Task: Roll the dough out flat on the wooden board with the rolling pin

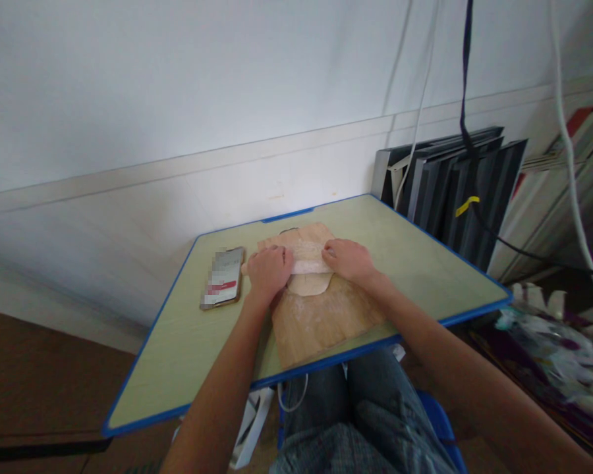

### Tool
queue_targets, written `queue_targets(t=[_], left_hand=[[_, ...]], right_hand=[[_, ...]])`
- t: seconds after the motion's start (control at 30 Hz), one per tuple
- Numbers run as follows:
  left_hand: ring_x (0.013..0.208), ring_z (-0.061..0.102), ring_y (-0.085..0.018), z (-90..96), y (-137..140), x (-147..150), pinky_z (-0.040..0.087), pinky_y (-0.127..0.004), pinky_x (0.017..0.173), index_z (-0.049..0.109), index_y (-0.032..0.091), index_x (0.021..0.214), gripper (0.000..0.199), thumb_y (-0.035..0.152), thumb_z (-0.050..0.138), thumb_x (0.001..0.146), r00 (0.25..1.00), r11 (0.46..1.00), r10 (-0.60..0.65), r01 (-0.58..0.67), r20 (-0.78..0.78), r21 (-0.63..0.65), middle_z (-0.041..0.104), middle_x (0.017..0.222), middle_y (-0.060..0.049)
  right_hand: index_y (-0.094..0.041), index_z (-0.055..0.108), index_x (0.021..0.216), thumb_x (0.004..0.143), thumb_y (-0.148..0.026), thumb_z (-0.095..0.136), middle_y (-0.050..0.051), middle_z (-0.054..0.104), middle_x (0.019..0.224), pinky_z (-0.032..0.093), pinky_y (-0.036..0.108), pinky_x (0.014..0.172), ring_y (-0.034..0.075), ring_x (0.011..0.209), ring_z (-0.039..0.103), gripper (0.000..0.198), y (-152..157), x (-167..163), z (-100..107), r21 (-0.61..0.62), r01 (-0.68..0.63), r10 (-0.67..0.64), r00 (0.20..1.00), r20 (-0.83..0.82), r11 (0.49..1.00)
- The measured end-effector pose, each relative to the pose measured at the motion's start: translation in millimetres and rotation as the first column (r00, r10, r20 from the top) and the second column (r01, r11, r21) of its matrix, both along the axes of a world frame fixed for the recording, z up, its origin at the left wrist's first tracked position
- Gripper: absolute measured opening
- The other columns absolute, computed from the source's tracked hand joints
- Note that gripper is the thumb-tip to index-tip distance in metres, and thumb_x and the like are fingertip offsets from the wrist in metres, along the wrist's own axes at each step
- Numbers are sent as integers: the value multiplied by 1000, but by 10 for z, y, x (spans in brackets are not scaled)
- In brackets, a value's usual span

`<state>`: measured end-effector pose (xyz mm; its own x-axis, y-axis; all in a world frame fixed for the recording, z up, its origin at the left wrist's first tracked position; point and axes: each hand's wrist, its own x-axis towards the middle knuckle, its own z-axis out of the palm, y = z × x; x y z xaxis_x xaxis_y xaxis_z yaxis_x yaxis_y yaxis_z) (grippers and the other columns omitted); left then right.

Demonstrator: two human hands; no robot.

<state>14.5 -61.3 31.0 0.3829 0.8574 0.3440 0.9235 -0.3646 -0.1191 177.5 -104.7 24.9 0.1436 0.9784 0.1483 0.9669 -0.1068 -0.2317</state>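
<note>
A floured rolling pin (310,264) lies crosswise over a flat piece of dough (309,286) on a wooden board (326,322). My left hand (271,268) is closed over the pin's left part, and the pin's tip sticks out beyond it. Around the right part of the pin, my right hand (348,258) is closed as well. The dough's rounded near edge shows below the pin; the portion under the pin and hands is hidden. White flour dusts the board on both sides of the pin.
The board rests on a pale green table (178,355) with a blue rim. A smartphone (225,278) lies left of the board. Dark panels (454,178) lean against the wall at the right, with hanging cables (467,85) in front. Plastic bags (558,355) lie lower right.
</note>
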Motion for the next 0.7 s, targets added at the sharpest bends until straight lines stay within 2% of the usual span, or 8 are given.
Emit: queue_targets(t=[0.33, 0.47, 0.57, 0.7], left_hand=[[84, 61, -24, -29, -2, -15, 41, -37, 74, 66, 14, 87, 52, 31, 17, 88, 1000, 999, -28, 27, 11, 24, 67, 91, -11], [85, 60, -24, -33, 10, -10, 42, -38, 75, 65, 15, 86, 51, 30, 17, 88, 999, 999, -34, 34, -3, 19, 67, 92, -10], [88, 60, -24, -14, 34, -3, 43, -37, 74, 64, 16, 88, 48, 29, 18, 87, 999, 999, -34, 34, -26, -11, 66, 95, -9], [97, 57, -24, 44, 103, 12, 45, -36, 76, 59, 18, 103, 43, 33, 22, 87, 999, 995, -32, 29, -24, -100, 63, 105, -9]], right_hand=[[-20, 62, 99, 85, -28, 34, 7, 64, 105, 40, 27, 73, 20, 94, 57, 32, -35, 52, -18, 28, -3, 5, 997, -74, 1000], [-18, 61, 98, 88, -26, 29, 9, 63, 105, 40, 28, 76, 21, 95, 56, 34, -52, 51, -17, 22, -35, 36, 999, -27, 999], [-17, 60, 97, 91, -26, 23, 10, 62, 107, 39, 29, 82, 20, 100, 54, 39, -44, 49, -19, 14, -78, 77, 997, 31, 997], [-15, 59, 103, 92, -24, 24, 11, 59, 114, 35, 27, 90, 19, 108, 50, 38, 33, 95, -46, 25, -168, 166, 984, 68, 985]])
